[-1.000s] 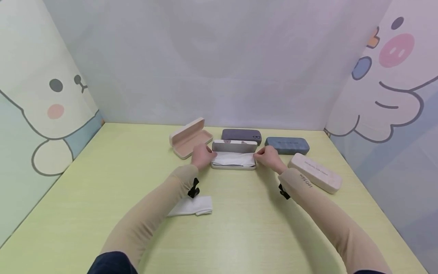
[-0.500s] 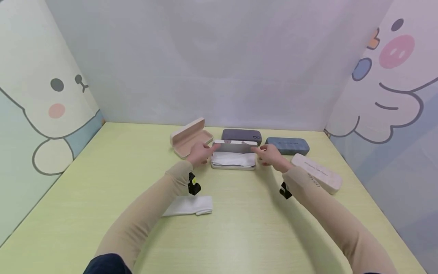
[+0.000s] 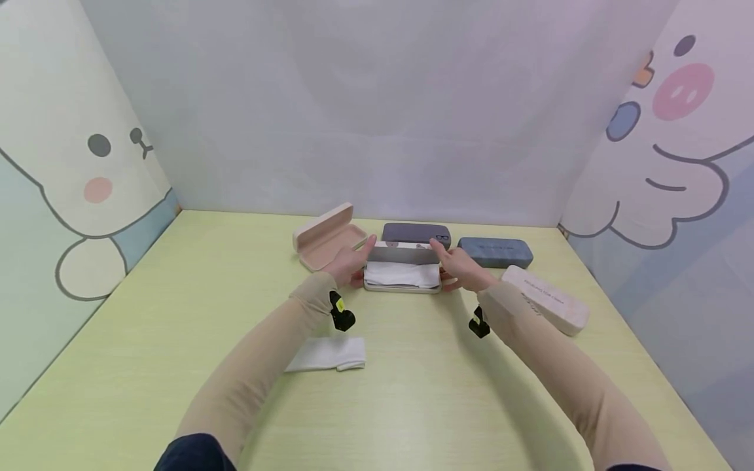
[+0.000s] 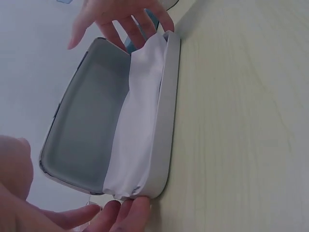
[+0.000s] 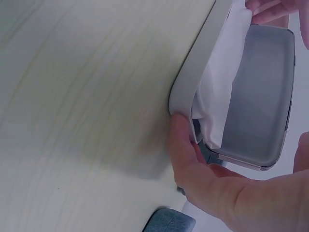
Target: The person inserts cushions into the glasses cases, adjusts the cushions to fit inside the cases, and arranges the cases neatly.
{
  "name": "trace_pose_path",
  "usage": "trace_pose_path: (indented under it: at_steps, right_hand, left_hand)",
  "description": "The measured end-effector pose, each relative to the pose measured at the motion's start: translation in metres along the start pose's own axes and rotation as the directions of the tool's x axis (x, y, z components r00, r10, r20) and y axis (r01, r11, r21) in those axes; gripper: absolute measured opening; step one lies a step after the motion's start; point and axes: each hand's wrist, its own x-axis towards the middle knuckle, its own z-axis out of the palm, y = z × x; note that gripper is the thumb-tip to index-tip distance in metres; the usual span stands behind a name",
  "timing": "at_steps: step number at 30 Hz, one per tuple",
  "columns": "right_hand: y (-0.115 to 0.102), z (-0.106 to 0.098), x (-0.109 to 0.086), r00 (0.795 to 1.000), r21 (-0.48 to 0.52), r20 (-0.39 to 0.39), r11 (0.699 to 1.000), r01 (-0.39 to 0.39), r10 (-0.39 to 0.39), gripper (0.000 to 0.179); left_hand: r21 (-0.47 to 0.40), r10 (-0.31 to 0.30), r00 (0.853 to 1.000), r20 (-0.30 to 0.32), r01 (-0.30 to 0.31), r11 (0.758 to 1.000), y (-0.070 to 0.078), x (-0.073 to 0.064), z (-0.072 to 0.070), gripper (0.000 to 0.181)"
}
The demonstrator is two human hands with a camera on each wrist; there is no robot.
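Note:
A glasses case (image 3: 406, 254) with a grey lining stands on the table, its lid raised. Inside its base lies a folded white cloth (image 3: 402, 273), which in the right wrist view hangs a little over the far end. My left hand (image 3: 347, 263) is at the case's left end, fingertips at the base wall and thumb pointing up beside the lid. At the opposite end, my right hand (image 3: 464, 267) has its fingers against the base wall; its thumb reaches up near the lid's top corner. Both hands' fingers are spread in the left wrist view.
An open pink-lined case (image 3: 326, 245) stands to the left. Behind is a dark purple case (image 3: 415, 230); a blue case (image 3: 496, 252) and a pale pink case (image 3: 544, 297) sit at right. Nearer lies a folded white cloth (image 3: 330, 354), partly behind the left forearm.
Both hands were at the cloth's ends; they have let go of it and shifted to the case's two ends, thumbs now raised by the lid. The case and cloth have stayed put.

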Motion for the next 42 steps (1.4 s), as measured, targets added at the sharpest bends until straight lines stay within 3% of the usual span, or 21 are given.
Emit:
trace_pose_path:
  at_steps: [10, 19, 25, 29, 37, 42]
  right_hand:
    - [-0.003, 0.006, 0.003, 0.999, 0.006, -0.037, 1.0, -0.018, 0.019, 0.08]
    - [-0.002, 0.005, 0.003, 0.999, 0.006, -0.043, 1.0, -0.009, 0.01, 0.08]
    - [-0.002, 0.002, 0.001, 1.0, -0.034, 0.008, 0.999, 0.023, -0.023, 0.079]
    - [-0.003, 0.0, 0.0, 0.999, -0.06, 0.025, 0.998, 0.037, -0.036, 0.078]
    - [0.0, -0.004, 0.002, 0.998, -0.09, 0.044, 0.995, 0.049, -0.045, 0.071]
    - [-0.001, -0.004, 0.002, 0.997, -0.102, 0.055, 0.993, 0.064, -0.059, 0.045]
  left_hand:
    - [0.01, -0.043, 0.999, 0.016, 0.043, 0.999, 0.003, 0.003, 0.003, 0.083]
    - [0.063, -0.026, 0.999, 0.019, 0.025, 0.998, 0.004, 0.004, 0.003, 0.076]
    - [0.159, 0.028, 1.0, 0.009, -0.029, 0.987, 0.001, 0.005, 0.002, 0.073]
    - [0.216, 0.074, 0.997, 0.038, -0.08, 0.973, 0.001, 0.002, -0.001, 0.069]
    - [0.348, 0.151, 0.983, 0.107, -0.18, 0.92, -0.002, -0.006, -0.009, 0.061]
    - [0.344, 0.199, 0.97, 0.141, -0.236, 0.909, -0.004, -0.007, -0.014, 0.054]
